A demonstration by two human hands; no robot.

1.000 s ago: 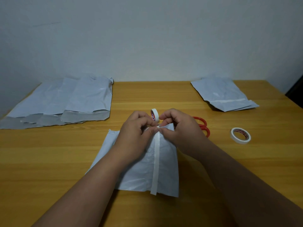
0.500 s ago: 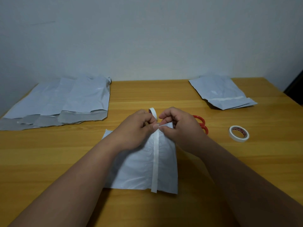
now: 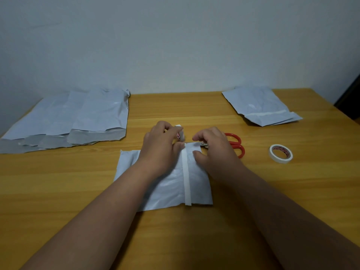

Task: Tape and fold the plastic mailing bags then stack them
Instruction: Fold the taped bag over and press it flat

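A folded white mailing bag lies on the wooden table in front of me. A strip of white tape runs down it from the far edge to the near edge. My left hand grips a small tape roll in its fingers, and its thumb presses the far end of the strip. Just right of the strip is my right hand, its thumb on the bag and its fingers loosely curled over the bag's far edge.
Several flat unfolded bags overlap at the far left. A stack of folded, taped bags sits at the far right. Red-handled scissors lie behind my right hand. A second tape roll lies to their right.
My hands were pinched together at the far end of the strip and have come apart. The left hand has carried the roll slightly left. The right hand has let go and shifted right.
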